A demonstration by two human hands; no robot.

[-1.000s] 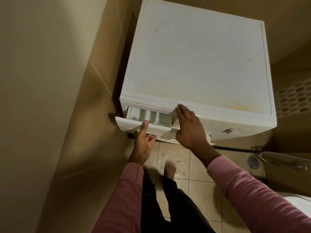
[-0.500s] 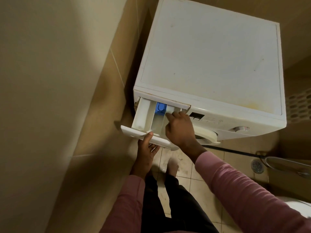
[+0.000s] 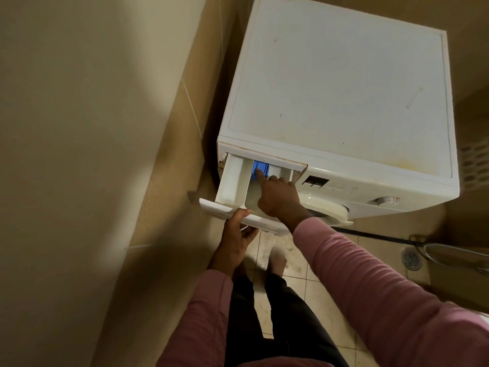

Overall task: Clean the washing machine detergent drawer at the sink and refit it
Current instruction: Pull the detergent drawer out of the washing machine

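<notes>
Removal step. Gripping front of detergent drawer (image 3: 234,181) with left hand (image 3: 236,234), slid out at seven o'clock of washing machine (image 3: 344,88). Pressing blue release tab (image 3: 260,165) with right hand (image 3: 280,200), forefinger straight. Next, probably: keep tab down, pull straight out.

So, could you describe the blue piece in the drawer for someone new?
Start at the white washing machine and find its detergent drawer, pulled out at the front's left end. In the middle compartment's back sits the blue tab, the only coloured part, under the right hand's forefinger.
</notes>
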